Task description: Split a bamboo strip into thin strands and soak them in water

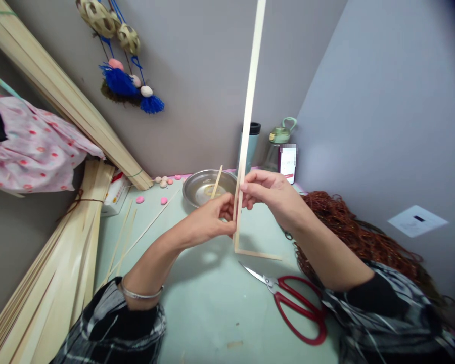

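Observation:
A long pale bamboo strip stands nearly upright between my hands, its top running out of view. Its lower part is doubled, with two lengths side by side. My left hand pinches it from the left, thumb and fingers closed near the lower end. Slightly higher, my right hand grips it between thumb and fingers from the right. Another short thin strip sticks out to the right at the bottom; whether it joins the held strip I cannot tell. Below it lie red-handled scissors, blades partly apart.
Behind my hands stands a metal bowl with a strip in it. A tumbler, a bottle and a phone line the wall. Brown fibre lies right; bamboo bundles lean left.

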`<action>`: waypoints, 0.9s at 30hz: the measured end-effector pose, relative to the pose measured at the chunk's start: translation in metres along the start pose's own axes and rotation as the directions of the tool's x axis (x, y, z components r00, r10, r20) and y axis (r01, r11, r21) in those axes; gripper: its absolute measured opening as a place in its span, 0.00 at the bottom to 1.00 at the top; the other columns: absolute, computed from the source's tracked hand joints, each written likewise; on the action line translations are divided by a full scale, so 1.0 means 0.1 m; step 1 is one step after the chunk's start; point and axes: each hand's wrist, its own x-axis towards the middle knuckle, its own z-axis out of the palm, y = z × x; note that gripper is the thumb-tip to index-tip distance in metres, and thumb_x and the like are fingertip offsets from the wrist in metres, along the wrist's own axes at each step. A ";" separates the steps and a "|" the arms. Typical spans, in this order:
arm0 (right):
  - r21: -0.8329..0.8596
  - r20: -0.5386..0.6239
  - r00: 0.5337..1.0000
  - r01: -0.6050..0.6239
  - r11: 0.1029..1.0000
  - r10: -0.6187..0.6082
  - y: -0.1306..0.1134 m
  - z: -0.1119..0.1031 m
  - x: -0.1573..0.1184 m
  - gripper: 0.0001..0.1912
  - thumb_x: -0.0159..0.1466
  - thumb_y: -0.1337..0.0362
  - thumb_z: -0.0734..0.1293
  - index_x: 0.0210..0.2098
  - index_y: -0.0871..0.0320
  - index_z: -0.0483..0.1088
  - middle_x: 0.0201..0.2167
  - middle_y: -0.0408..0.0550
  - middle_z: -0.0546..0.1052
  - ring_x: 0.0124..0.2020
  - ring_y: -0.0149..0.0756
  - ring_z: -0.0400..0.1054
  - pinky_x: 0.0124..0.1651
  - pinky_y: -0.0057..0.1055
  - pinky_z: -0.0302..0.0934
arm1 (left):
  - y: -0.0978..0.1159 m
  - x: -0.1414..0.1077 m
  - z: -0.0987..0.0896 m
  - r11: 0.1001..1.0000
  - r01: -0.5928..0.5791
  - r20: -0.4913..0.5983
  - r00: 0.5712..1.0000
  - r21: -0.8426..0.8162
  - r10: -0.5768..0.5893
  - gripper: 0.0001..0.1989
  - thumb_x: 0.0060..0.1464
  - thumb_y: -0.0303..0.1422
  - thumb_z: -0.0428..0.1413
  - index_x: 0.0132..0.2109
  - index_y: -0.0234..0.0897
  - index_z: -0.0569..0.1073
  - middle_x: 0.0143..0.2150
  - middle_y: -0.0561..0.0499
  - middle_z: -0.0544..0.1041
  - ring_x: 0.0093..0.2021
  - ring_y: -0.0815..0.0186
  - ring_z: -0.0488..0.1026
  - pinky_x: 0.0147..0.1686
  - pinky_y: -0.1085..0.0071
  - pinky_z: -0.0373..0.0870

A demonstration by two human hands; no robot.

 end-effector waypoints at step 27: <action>-0.143 0.225 0.969 -0.074 0.987 0.105 -0.05 0.06 -0.08 0.15 0.62 0.54 0.74 0.31 0.59 0.72 0.26 0.43 0.77 0.26 0.28 0.70 0.30 0.26 0.65 | 0.14 -0.12 -0.17 0.990 -0.140 -0.173 0.976 -0.030 0.133 0.08 0.59 0.33 0.61 0.37 0.36 0.70 0.35 0.50 0.80 0.38 0.65 0.79 0.42 0.67 0.76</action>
